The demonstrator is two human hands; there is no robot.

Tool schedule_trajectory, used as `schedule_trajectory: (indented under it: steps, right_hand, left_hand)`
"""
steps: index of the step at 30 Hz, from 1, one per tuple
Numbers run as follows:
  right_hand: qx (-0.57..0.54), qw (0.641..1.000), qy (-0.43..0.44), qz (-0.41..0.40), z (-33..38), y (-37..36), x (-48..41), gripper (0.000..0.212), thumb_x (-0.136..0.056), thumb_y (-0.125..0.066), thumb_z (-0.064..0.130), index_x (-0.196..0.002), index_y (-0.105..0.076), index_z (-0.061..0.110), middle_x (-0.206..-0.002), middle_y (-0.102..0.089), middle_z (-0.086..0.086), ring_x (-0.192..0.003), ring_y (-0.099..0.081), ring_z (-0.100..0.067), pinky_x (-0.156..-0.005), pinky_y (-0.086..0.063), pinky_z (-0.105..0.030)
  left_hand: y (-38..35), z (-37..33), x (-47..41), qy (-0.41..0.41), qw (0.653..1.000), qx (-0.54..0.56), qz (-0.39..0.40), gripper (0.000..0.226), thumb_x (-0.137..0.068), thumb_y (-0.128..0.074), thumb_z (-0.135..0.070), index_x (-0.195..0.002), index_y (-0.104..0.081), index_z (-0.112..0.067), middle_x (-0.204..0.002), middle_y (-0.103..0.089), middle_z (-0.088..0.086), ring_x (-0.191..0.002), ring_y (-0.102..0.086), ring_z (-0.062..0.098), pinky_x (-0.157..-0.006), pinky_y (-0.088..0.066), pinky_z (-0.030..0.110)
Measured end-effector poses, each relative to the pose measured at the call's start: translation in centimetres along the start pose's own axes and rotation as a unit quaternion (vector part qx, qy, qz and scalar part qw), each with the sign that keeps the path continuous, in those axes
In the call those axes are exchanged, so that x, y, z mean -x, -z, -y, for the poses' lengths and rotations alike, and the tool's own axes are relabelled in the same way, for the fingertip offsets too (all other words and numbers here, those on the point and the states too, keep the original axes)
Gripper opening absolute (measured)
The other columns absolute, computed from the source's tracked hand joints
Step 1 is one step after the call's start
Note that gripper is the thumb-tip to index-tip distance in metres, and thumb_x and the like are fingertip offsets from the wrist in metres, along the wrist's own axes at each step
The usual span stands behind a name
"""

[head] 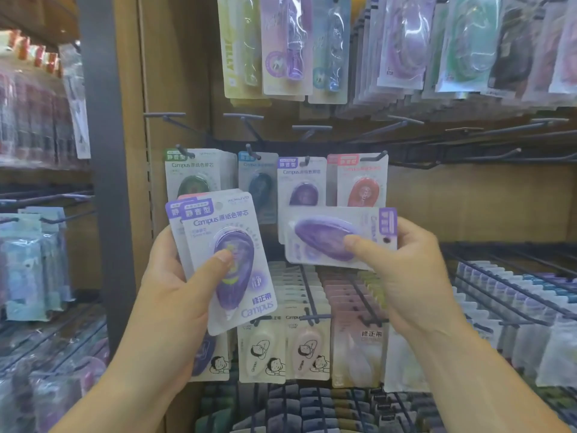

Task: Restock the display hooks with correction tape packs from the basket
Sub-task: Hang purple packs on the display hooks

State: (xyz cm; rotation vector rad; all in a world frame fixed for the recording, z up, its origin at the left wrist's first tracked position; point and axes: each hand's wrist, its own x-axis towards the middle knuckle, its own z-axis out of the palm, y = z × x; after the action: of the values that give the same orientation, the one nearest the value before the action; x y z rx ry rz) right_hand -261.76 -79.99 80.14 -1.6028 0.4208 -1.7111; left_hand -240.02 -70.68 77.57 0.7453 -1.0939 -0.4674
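Both bare forearms are extending up from the lower corners, wrists angling inward. The left hand [175,276] is gripping an upright stack of purple carded correction tape packs [237,276], thumb pressing its front. The right hand [412,270] is pinching a single purple carded pack [324,235] sideways, thumb lying on the blister

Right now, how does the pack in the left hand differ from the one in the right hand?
The left-hand pack stands nearly upright, header on top; the right-hand pack lies sideways, header to the right. The left-hand pack has others stacked behind it, all gripped by the left hand; the right-hand pack looks single, pinched by the right hand. Both are purple Campus correction tapes in clear blisters on cards.
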Motion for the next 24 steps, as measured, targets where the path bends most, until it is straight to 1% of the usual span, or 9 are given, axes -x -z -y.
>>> schedule_trajectory:
  steps: [4, 7, 10, 12, 15, 17, 19, 21, 24]
  right_hand:
    - [-0.011, 1.0, 0.001, -0.019, 0.4, 1.1, -0.4, 0.033, -0.08, -0.077, -0.009, -0.106, -0.072, 0.01, -0.094, -0.079, -0.004, -0.083, -0.075, -0.018, -0.067, -0.057, -0.027]
    - [-0.051, 0.998, 0.008, -0.024, 0.7, 0.9, -0.9, 0.044, -0.08, -0.078, -0.009, -0.116, -0.066, 0.013, -0.104, -0.078, -0.004, -0.093, -0.075, -0.021, -0.071, -0.059, -0.029]
    - [-0.111, 0.994, 0.007, 0.002, 1.1, -0.1, -1.8, 0.034, -0.077, -0.081, -0.002, -0.106, -0.07, 0.012, -0.101, -0.078, -0.007, -0.091, -0.074, -0.022, -0.07, -0.059, -0.029]
    - [-0.129, 0.991, 0.002, 0.024, 1.1, -1.1, -2.7, 0.023, -0.081, -0.077, 0.005, -0.103, -0.073, 0.009, -0.102, -0.078, -0.01, -0.093, -0.074, -0.025, -0.075, -0.059, -0.036]
    - [-0.041, 0.998, 0.005, 0.049, 1.2, -3.0, -4.3, 0.016, -0.098, -0.065, 0.014, -0.112, -0.072, 0.008, -0.105, -0.078, -0.009, -0.098, -0.075, -0.027, -0.087, -0.059, -0.045]
    - [0.038, 0.996, 0.019, 0.072, 1.4, -4.1, -5.3, 0.018, -0.1, -0.065, 0.023, -0.114, -0.071, 0.014, -0.106, -0.079, -0.004, -0.101, -0.074, -0.025, -0.093, -0.058, -0.05]
    - [0.072, 0.994, 0.018, 0.075, 1.4, -4.8, -6.0, 0.016, -0.097, -0.069, 0.028, -0.111, -0.071, 0.02, -0.105, -0.079, -0.001, -0.099, -0.075, -0.023, -0.092, -0.059, -0.053]
    - [0.074, 0.995, 0.007, 0.062, 1.3, -5.1, -6.3, 0.019, -0.095, -0.073, 0.03, -0.11, -0.072, 0.019, -0.101, -0.079, 0.001, -0.095, -0.076, -0.021, -0.088, -0.061, -0.051]
    - [0.048, 0.997, -0.019, 0.057, 0.9, -5.2, -6.0, 0.02, -0.096, -0.071, 0.027, -0.109, -0.074, 0.012, -0.099, -0.08, 0.0, -0.092, -0.077, -0.019, -0.081, -0.06, -0.04]
  left_hand:
    - [-0.6, 0.4, -0.1, -0.003, 1.0, -0.005, 0.009, 0.045, -0.088, -0.066, -0.025, -0.132, -0.061, -0.035, -0.118, -0.078, -0.007, -0.104, -0.077, 0.018, -0.073, -0.066, 0.035]
    - [-1.3, 0.6, -0.2, 0.008, 1.0, 0.007, 0.012, 0.039, -0.099, -0.061, -0.011, -0.132, -0.061, -0.031, -0.117, -0.079, -0.005, -0.102, -0.078, 0.019, -0.069, -0.065, 0.035]
    - [-1.5, 0.7, -0.1, 0.011, 1.0, 0.006, 0.014, 0.04, -0.101, -0.06, -0.009, -0.135, -0.06, -0.029, -0.117, -0.079, -0.005, -0.102, -0.078, 0.019, -0.068, -0.065, 0.034]
    - [-1.4, 0.7, -0.1, 0.008, 1.0, 0.006, 0.012, 0.04, -0.101, -0.06, -0.01, -0.135, -0.06, -0.031, -0.117, -0.079, -0.006, -0.102, -0.078, 0.018, -0.069, -0.065, 0.034]
    - [-0.9, 0.3, -0.1, 0.004, 1.0, 0.015, 0.006, 0.04, -0.101, -0.059, -0.009, -0.135, -0.06, -0.032, -0.118, -0.078, -0.005, -0.102, -0.078, 0.018, -0.068, -0.066, 0.037]
    - [-0.3, 0.0, -0.1, 0.0, 1.0, 0.012, 0.0, 0.041, -0.1, -0.06, -0.01, -0.135, -0.06, -0.032, -0.119, -0.078, -0.005, -0.105, -0.077, 0.02, -0.07, -0.066, 0.039]
    - [0.2, -0.2, 0.0, -0.003, 1.0, 0.012, -0.006, 0.043, -0.094, -0.064, -0.016, -0.134, -0.061, -0.033, -0.119, -0.078, -0.004, -0.105, -0.077, 0.02, -0.068, -0.066, 0.038]
    - [0.7, -0.4, 0.1, -0.005, 1.0, 0.011, -0.008, 0.043, -0.091, -0.065, -0.019, -0.132, -0.062, -0.033, -0.118, -0.078, -0.004, -0.104, -0.077, 0.02, -0.066, -0.065, 0.035]
    - [1.1, -0.7, 0.2, -0.007, 1.0, 0.013, -0.011, 0.049, -0.086, -0.066, -0.023, -0.133, -0.061, -0.031, -0.116, -0.079, -0.004, -0.103, -0.077, 0.02, -0.067, -0.065, 0.033]
